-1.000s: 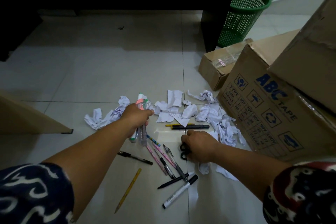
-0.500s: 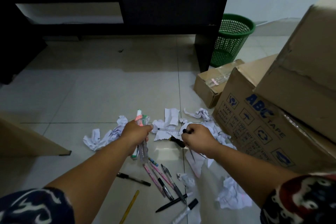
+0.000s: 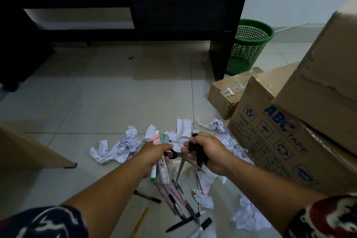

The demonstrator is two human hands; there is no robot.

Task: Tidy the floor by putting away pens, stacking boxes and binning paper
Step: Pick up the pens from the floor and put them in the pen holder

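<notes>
Short patterned sleeves [image 3: 44, 222], navy and red

bare floor [image 3: 108, 92] ahead, boxes [image 3: 274, 135] crowding right

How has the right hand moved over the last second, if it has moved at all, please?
Yes. The right hand rose from the floor, lifting the scissors, and went leftward, away from the printed box, toward the left hand.

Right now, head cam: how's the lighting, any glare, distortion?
Head view: dim overall, the desk nearly black with no detail. Soft glare on the floor tile below the scissors. Wide-angle bending tilts the boxes and bin at the right edge. Both hands, left and right, look reasonably sharp; the sleeves at the bottom corners look soft.
</notes>
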